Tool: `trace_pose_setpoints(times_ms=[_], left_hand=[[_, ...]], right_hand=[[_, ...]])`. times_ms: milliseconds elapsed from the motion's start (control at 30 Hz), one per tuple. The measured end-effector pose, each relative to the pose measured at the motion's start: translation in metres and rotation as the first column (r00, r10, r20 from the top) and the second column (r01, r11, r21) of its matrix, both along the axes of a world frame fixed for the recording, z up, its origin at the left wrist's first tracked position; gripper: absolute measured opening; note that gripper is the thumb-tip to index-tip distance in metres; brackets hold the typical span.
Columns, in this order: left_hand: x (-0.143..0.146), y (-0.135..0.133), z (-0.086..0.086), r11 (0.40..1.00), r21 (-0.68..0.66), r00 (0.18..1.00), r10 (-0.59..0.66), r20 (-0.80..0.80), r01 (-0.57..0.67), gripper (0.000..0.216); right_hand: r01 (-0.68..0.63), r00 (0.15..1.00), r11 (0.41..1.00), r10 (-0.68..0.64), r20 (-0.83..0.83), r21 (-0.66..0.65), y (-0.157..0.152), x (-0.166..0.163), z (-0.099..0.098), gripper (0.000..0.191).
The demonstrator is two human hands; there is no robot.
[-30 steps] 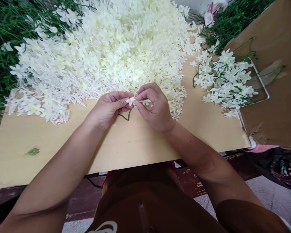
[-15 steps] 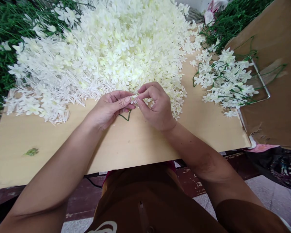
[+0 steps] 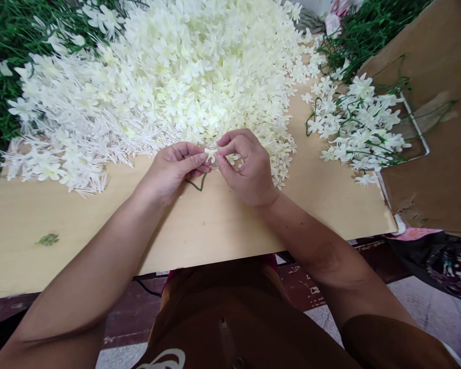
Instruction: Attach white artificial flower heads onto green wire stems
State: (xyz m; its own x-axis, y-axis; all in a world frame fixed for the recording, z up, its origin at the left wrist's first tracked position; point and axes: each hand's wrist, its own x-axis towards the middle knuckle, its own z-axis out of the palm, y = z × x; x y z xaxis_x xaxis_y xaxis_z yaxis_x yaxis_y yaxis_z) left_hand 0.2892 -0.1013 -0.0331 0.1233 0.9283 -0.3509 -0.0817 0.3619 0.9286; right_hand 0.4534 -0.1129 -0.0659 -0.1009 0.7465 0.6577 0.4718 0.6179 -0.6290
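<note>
From the head view I had the left hand and right hand close together above the bench, fingertips pinched narrow on a small white flower between them. A bent green stem showed just below the left hand's fingers. Beyond them, on the far side, I saw a large heap of white blossoms. To the right, stemmed flowers lay beside brown cardboard; near left, I noticed a green scrap.
</note>
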Motion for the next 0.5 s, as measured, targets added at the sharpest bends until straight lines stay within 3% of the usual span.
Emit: trace_pose_setpoints(times_ms=[500], left_hand=[[0.0047, -0.0002, 0.0061, 1.0, -0.027, 0.999, 0.002, -0.044, -0.003, 0.014]], right_hand=[[-0.112, 0.984, 0.98, 0.087, -0.153, -0.165, -0.0013, -0.0013, 0.0021, 0.008]])
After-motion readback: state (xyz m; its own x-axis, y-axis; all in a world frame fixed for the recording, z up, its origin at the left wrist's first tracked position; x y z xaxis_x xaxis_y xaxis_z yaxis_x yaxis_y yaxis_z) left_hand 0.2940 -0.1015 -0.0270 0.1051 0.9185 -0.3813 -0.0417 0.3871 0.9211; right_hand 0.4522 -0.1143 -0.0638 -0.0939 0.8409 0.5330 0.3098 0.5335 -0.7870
